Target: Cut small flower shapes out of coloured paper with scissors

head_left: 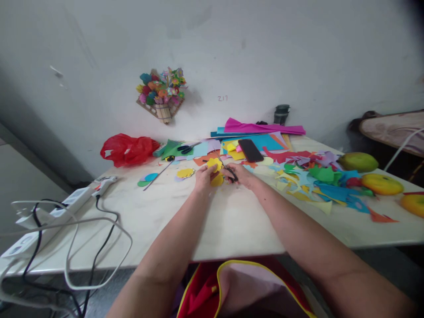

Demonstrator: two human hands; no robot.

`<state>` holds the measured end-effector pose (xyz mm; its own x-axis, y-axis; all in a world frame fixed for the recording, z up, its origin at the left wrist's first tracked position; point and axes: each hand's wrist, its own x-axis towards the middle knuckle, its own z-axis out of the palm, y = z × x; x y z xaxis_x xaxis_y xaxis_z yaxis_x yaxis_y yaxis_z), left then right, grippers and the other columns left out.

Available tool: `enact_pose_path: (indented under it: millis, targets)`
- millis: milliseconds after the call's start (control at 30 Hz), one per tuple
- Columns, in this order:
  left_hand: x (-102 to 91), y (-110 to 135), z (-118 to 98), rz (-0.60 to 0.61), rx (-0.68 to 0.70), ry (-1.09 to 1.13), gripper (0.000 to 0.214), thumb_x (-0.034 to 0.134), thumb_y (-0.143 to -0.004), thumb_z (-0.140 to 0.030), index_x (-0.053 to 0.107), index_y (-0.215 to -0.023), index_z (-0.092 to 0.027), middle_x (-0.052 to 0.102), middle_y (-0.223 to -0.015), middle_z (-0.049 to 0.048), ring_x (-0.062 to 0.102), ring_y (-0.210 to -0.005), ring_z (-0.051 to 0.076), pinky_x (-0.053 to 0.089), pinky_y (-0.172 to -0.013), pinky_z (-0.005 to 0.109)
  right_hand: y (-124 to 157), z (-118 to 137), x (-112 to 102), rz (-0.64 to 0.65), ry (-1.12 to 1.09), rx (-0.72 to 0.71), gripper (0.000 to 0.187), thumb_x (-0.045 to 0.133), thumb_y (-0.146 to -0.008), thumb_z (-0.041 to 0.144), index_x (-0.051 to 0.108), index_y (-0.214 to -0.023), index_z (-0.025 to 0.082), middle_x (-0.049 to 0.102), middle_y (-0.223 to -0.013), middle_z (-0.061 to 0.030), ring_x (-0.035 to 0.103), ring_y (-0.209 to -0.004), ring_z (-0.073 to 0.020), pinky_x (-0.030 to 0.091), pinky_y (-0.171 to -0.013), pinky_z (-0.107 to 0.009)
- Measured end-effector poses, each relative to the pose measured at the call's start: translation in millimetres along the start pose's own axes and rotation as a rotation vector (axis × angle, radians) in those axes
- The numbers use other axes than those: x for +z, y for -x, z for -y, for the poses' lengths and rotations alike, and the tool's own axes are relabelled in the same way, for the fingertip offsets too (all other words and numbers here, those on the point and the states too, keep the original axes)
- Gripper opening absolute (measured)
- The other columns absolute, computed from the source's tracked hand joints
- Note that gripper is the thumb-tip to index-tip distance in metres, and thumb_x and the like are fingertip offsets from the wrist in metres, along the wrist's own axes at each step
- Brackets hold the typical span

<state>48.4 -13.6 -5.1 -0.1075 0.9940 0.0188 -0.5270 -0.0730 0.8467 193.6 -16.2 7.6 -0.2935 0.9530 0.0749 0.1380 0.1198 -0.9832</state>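
At the middle of the pale table (236, 234), a person bends to some paper work with both hands. The left hand (204, 177) pinches a yellow scalloped paper flower (214, 164), fingertips closed on its edge. The right hand (241, 174), just beside it, has its fingers curled round the dark handles of a pair of scissors (232, 173), near the flower's right edge; how far apart the blades stand, I cannot tell. Just below the flower shows a yellow paper piece (217, 180), whether held or lying flat I cannot say.

Left of the hands lies another yellow scalloped cutout (185, 173), and farther left a blue paper disc (151, 176) overlaps a green one. Beyond are dark-handled scissors (184, 149) and a crumpled red plastic bag (127, 150). On the far side, a black phone (251, 151) rests on coloured sheets, with a magenta sheet (265, 128) near the wall. To the right spread many-coloured paper scraps (326, 175), with mango-like fruit (382, 183) beside them. A white power strip (71, 202) lies along the left edge.
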Motion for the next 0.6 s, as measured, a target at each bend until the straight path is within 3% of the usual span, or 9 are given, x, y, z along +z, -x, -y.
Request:
enact_pose_path:
  millis: [600]
  targets:
    - [-0.6, 0.8, -0.9, 0.056, 0.006, 0.004, 0.021, 0.081, -0.056, -0.017, 0.064, -0.070, -0.014, 0.070, -0.075, 0.0059, 0.068, -0.068, 0.016, 0.053, -0.075, 0.029, -0.5, -2.6, -1.5, 0.061, -0.035, -0.055, 0.030, 0.072, -0.071, 0.040, 0.054, -0.074, 0.016, 0.055, -0.053, 0.0028, 0.048, -0.039, -0.0073, 0.024, -0.029, -0.016]
